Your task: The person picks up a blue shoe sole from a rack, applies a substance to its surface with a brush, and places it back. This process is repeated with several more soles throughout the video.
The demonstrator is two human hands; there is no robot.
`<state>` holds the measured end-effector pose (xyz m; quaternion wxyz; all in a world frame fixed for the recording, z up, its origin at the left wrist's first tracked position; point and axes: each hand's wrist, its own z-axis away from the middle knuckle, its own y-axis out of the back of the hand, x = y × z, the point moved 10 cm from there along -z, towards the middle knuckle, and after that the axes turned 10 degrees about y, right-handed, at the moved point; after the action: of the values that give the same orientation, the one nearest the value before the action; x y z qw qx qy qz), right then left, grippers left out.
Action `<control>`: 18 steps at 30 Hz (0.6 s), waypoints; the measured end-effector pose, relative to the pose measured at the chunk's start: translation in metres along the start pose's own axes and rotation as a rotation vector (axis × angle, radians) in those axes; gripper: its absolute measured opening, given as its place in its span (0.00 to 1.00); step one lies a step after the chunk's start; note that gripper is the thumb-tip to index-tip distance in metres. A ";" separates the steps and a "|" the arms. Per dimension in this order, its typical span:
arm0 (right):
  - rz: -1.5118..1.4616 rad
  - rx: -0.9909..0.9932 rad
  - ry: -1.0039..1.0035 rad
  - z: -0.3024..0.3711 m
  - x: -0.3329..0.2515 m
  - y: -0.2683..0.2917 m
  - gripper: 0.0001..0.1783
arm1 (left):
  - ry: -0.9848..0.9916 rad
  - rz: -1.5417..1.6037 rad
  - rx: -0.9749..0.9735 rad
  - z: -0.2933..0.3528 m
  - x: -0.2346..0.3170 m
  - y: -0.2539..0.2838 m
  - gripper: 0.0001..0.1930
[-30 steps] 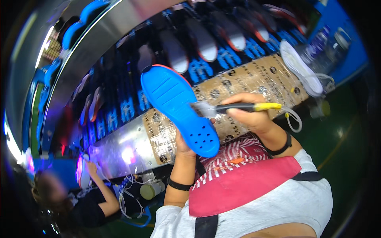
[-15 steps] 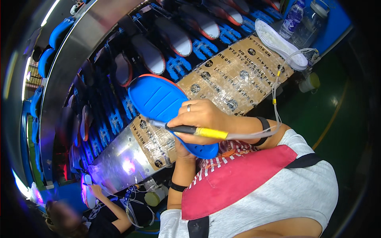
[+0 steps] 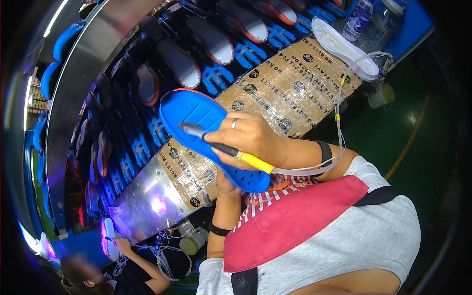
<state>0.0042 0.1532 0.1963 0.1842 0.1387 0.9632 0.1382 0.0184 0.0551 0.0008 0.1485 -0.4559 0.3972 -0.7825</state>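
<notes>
A blue shoe sole with a red-orange edge lies tilted before me, its grooved inner face up. My left hand grips it from beneath near the narrower end; most of the fingers are hidden behind the sole. Closed round the black handle of a brush is my right hand, with a ring on one finger. A clear tube runs from the brush's yellow end past my wrist. The dark bristles are over the wide part of the sole; whether they touch it I cannot tell.
Beyond the cardboard-covered bench, dark shoe uppers ride on blue holders. A white sole-shaped tray with pale contents, a bottle and a clear jug stand far right. A co-worker handles another sole at lower left.
The brush has moved from the sole's middle edge up over its wide inner face, and its handle is tilted more steeply. The sole has shifted very slightly.
</notes>
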 end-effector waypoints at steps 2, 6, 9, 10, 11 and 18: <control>-0.050 -0.044 -0.032 0.003 0.002 -0.008 0.13 | 0.018 0.005 0.028 -0.001 -0.001 0.006 0.39; -0.392 -0.103 -0.059 0.005 0.002 -0.015 0.11 | -0.133 0.015 -0.056 0.002 0.026 -0.017 0.38; -0.542 -0.077 -0.283 0.010 0.016 -0.009 0.13 | -0.138 -0.010 -0.016 0.002 0.030 -0.014 0.37; -0.547 -0.078 -0.287 0.011 0.017 -0.011 0.13 | -0.141 -0.024 0.003 0.003 0.031 -0.012 0.37; -0.454 -0.081 -0.237 0.013 0.016 -0.011 0.13 | -0.136 0.001 0.062 0.003 0.028 -0.005 0.38; -0.456 -0.129 -0.105 0.022 -0.006 -0.028 0.11 | -0.149 0.046 0.023 0.002 0.031 0.008 0.38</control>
<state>0.0125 0.1299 0.1696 0.2688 -0.0876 0.9479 0.1471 0.0023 0.0305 0.0138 0.2007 -0.5021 0.3862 -0.7473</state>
